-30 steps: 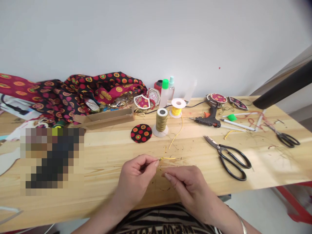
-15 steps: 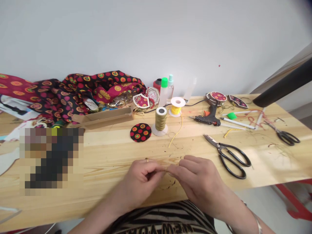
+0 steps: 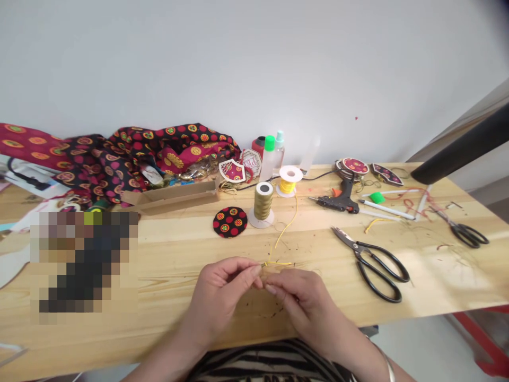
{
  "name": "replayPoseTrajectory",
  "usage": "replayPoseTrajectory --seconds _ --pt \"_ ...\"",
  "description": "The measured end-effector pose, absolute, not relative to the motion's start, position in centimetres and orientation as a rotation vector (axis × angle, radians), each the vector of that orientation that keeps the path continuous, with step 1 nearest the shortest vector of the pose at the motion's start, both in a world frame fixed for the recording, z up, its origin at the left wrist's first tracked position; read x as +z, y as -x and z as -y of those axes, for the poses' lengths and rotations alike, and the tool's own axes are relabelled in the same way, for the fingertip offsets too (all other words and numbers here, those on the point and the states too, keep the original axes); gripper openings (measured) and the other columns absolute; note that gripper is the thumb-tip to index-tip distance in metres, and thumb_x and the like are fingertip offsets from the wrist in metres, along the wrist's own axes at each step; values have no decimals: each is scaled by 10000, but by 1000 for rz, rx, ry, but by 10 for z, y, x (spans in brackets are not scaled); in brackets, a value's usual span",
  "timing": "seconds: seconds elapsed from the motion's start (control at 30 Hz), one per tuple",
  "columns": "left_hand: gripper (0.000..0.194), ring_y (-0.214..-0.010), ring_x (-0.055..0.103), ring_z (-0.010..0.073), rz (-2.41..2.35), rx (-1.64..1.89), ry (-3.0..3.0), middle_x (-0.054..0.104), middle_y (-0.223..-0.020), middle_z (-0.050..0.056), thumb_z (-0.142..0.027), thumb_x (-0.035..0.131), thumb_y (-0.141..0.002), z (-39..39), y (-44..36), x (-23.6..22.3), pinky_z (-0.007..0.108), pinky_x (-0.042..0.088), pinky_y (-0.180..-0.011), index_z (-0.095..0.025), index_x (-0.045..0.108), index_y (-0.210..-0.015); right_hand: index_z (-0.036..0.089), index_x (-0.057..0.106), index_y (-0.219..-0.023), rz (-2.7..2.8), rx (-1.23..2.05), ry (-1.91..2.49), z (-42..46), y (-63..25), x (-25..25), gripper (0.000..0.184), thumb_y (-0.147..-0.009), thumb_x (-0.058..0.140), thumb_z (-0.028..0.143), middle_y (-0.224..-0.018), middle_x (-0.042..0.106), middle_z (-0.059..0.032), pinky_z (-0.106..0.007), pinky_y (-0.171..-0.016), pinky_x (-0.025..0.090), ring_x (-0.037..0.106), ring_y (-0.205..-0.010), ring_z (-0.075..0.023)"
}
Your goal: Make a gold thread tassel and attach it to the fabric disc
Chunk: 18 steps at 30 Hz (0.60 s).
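Over the front of the table, my left hand (image 3: 226,289) pinches a short yellow cord (image 3: 280,263) between thumb and fingertips, and the cord's loose end sticks out to the right. Close against it, my right hand (image 3: 308,300) has thumb and forefinger pressed together; what they pinch, perhaps a fine thread, is too small to make out. Beyond the hands stand a cone of olive thread (image 3: 263,204) and a spool of yellow cord (image 3: 287,187) with its tail trailing toward me. A round patch of patterned fabric (image 3: 230,222) lies left of the cone.
Black-handled scissors (image 3: 379,273) lie to the right, with a glue gun (image 3: 338,201) behind them. Smaller scissors (image 3: 469,233) rest farther right. Bunched patterned fabric (image 3: 119,154), a cardboard tray (image 3: 175,196) and a green-capped bottle (image 3: 269,159) line the back.
My right hand came up to my left fingertips with its fingers over the cord, then drew back down slightly. The cord's loose end shows again, and my left hand keeps its pinch.
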<state>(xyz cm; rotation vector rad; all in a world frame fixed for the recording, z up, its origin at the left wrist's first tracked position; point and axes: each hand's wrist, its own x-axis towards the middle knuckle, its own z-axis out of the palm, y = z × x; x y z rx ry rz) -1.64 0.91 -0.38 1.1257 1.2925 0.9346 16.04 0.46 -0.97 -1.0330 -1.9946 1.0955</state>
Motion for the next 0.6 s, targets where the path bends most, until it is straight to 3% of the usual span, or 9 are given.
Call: replayPoseTrajectory --seconds 0.17,0.33,0.5,0.6 --pt "158 -441 371 68 -1498 982 -1112 667 -627 0 -323 661 -753 -10 13 -6 203 281 -428 -197 734 -692 197 626 -953 2128 886 1138 1 -163 -12 210 -910 430 135 -745 620 -17 -237 -613 394 523 -664 -124" --pt "196 -410 318 52 -1464 1013 -931 584 -489 -12 -357 705 -708 -13 12 -6 187 224 -393 -164 741 -720 186 616 -955 2248 723 1084 3 -163 -8 243 -884 410 77 -724 596 -23 -239 -590 367 500 -662 -131" --pt "201 -374 263 -12 -1253 1095 -601 716 -731 76 -316 760 -654 -19 11 -3 156 182 -376 -133 715 -723 184 635 -934 2285 698 1126 -1 -164 -14 269 -871 404 61 -728 599 -31 -245 -604 377 519 -685 -142" --pt "174 -358 253 -33 -1140 1091 -496 727 -764 96 -267 773 -643 -21 12 -1 135 184 -371 -118 704 -701 192 649 -909 2279 694 1165 -4 -166 -19 277 -861 416 50 -709 598 -24 -239 -601 376 520 -672 -138"
